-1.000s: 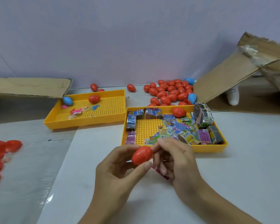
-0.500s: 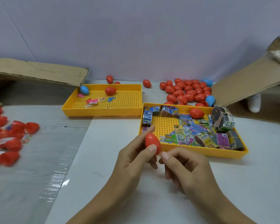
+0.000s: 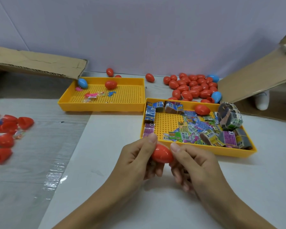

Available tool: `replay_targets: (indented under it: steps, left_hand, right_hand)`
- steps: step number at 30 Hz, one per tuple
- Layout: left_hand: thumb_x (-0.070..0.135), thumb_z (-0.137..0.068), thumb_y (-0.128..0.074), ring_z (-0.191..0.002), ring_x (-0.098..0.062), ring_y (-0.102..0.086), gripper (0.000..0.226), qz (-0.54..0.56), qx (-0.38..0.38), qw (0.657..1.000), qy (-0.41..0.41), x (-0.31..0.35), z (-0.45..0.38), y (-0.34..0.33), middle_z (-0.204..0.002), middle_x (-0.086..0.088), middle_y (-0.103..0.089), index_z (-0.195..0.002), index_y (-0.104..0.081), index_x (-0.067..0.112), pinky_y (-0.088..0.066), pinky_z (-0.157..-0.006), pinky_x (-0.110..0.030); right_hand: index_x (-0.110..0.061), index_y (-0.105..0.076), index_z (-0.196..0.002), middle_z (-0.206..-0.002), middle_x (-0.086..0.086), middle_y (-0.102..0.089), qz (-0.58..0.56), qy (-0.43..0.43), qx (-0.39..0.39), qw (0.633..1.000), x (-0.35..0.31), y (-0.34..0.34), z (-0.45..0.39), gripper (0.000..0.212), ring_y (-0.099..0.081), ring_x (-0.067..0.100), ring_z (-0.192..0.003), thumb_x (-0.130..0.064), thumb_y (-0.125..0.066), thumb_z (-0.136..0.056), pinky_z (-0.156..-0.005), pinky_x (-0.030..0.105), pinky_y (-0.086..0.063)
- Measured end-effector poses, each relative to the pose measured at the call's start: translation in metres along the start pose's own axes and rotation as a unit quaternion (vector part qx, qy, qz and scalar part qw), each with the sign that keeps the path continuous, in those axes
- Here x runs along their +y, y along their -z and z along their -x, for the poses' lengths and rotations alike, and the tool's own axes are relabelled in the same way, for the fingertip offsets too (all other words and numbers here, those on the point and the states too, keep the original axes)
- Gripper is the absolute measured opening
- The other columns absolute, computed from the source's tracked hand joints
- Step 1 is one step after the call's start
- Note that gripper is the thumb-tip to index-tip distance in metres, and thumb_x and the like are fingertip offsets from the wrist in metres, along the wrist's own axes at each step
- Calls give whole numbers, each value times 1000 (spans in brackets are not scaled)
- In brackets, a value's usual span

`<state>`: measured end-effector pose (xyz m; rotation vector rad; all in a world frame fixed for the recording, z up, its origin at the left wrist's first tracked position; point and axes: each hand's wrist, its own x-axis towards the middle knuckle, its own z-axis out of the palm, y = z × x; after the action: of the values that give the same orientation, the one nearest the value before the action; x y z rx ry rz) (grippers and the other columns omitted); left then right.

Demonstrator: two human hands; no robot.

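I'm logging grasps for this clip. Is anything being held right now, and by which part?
A red plastic egg, held by both ends: the left hand pinches its left end, the right hand its right end.

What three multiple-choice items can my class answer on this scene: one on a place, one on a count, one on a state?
1. Where is the red egg that the left hand and right hand hold?
A) on the floor
B) just before the front rim of the near tray
C) on a shelf

2. How many eggs lie in the far tray?
A) none
B) two
C) five

3. What state is the held egg in?
A) closed and whole
B) split into halves
C) crushed flat

Answers:
1 B, because the egg sits between the fingers right at that rim's near side.
2 B, because only a blue egg and another red one lie there.
3 A, because its shell shows no gap.
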<state>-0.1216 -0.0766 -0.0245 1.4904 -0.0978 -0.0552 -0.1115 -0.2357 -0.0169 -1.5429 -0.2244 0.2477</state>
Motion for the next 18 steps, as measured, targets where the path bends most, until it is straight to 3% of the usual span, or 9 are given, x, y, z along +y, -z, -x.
replay_targets:
  steps: [3,6,11,15,18]
  left_hand:
    - [64,-91,-46,-43,-8,-47,55,-18,7,1000,-5,0,2,-3,-49,0,-56,-59,-63,23,-36,-44,-14]
    - [60,-88,-39,-42,-7,-48,54,-24,8,1000,-7,1,2,-3,-49,0,-57,-58,-64,23,-36,-44,-13]
    - [59,-97,-39,-47,-8,-49,51,-16,-6,1000,-14,-2,2,-1,-54,1,-59,-75,-73,28,-38,-47,-14]
    - [52,-94,-51,-61,-14,-55,36,23,-19,999,-24,-3,3,2,-71,-5,-66,-96,-76,27,-45,-55,-21]
    - [44,-91,-49,-68,-22,-57,35,38,-7,998,-54,-4,3,2,-82,-8,-68,-100,-77,24,-47,-58,-25]
  right_hand:
    - [-12,-58,-58,-43,6,-44,22,1,-6,1000,1,-2,0,46,-35,12,-37,-51,-57,-83,-38,18,-31]
    - [-14,-58,-58,-42,5,-44,21,4,-9,1000,1,-2,1,45,-35,11,-36,-52,-58,-82,-38,17,-31]
    - [-18,-58,-57,-42,4,-45,23,12,-5,1000,1,-2,1,42,-36,11,-36,-52,-59,-82,-38,18,-32]
    - [-18,-58,-60,-44,1,-45,19,26,10,999,0,1,0,37,-35,10,-38,-47,-66,-83,-39,17,-31]
    - [-17,-61,-64,-43,-1,-43,32,31,20,999,-1,5,-1,34,-33,10,-40,-44,-70,-82,-42,19,-30]
